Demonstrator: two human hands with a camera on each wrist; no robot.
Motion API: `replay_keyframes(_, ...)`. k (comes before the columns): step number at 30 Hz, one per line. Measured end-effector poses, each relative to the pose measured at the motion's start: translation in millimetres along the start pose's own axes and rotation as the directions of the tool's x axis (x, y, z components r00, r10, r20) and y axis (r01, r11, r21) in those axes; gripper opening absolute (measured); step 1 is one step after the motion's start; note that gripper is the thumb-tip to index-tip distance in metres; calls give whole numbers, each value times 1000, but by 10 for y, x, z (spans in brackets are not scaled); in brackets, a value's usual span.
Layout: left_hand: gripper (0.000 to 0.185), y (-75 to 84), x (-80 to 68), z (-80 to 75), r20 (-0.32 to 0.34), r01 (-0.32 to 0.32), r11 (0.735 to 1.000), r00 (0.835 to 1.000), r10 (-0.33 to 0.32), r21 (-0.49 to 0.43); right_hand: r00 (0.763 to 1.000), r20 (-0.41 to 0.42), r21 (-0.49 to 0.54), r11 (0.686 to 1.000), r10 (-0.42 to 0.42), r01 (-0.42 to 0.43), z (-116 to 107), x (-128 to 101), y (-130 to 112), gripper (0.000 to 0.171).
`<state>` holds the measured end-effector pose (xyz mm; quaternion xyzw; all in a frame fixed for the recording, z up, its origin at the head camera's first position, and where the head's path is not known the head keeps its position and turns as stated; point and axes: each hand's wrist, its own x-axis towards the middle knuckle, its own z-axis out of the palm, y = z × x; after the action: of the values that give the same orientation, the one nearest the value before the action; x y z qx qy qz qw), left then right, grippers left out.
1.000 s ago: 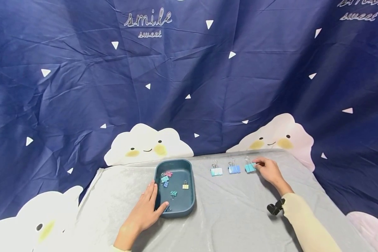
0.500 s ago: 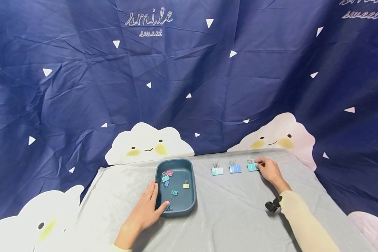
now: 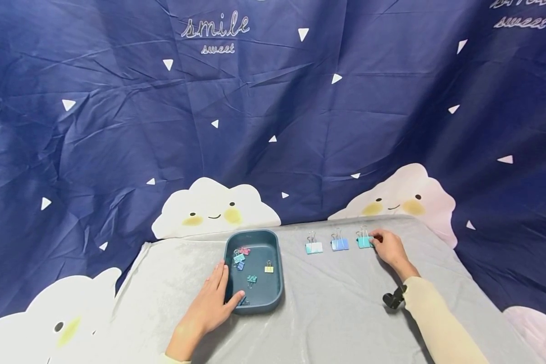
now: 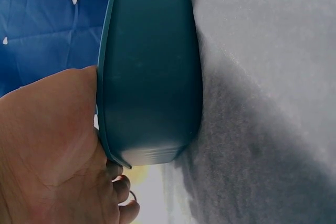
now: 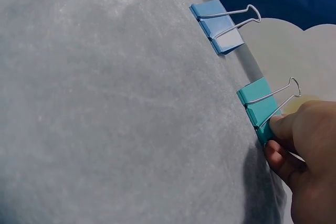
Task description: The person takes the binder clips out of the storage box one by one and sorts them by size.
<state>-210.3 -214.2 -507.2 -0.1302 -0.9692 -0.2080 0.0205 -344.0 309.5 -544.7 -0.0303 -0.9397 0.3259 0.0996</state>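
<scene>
My right hand (image 3: 391, 248) pinches the right end of a teal binder clip (image 3: 364, 242), which touches the grey cloth. In the right wrist view, thumb and fingertips meet at the teal clip's (image 5: 257, 107) edge, and its wire handles point toward the backdrop. To its left lie a blue binder clip (image 3: 339, 244) and a white-and-teal binder clip (image 3: 314, 247), all in one row. My left hand (image 3: 209, 302) holds the near left corner of a dark teal box (image 3: 279, 288), thumb over the rim, fingers along the outer left side. Several small binder clips (image 3: 252, 278) lie inside.
A grey cloth (image 3: 327, 313) covers the table, and its back edge runs just behind the clip row. Behind stands a navy curtain (image 3: 273, 101) with printed clouds and triangles. A black wrist device (image 3: 394, 298) sits on the right sleeve.
My right hand has shifted the teal clip slightly right and straightened it in line with the others. The left hand and box have stayed in place.
</scene>
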Motion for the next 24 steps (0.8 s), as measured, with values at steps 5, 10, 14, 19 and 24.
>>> replay_keyframes(5,91,9,-4,-8,1,-1,1000,1000,1,1,1000,-7,1,1000,5,-5,6,-7,5,26)
replay_keyframes(10,93,4,-8,-1,-5,-4,1000,1000,4,2,1000,-26,-4,1000,-2,2,16,-18,15,26)
replay_keyframes(14,92,13,-11,-2,-7,-1,1000,1000,1,-2,999,-31,-4,1000,-4,4,15,-14,18,26)
replay_keyframes(19,91,20,-16,-4,-8,-2,1000,1000,2,-3,999,-32,-4,1000,-12,12,9,-13,16,26)
replay_keyframes(24,91,21,-14,-2,-8,-8,1000,1000,8,-3,1000,-27,3,1000,-6,6,1,-26,8,28)
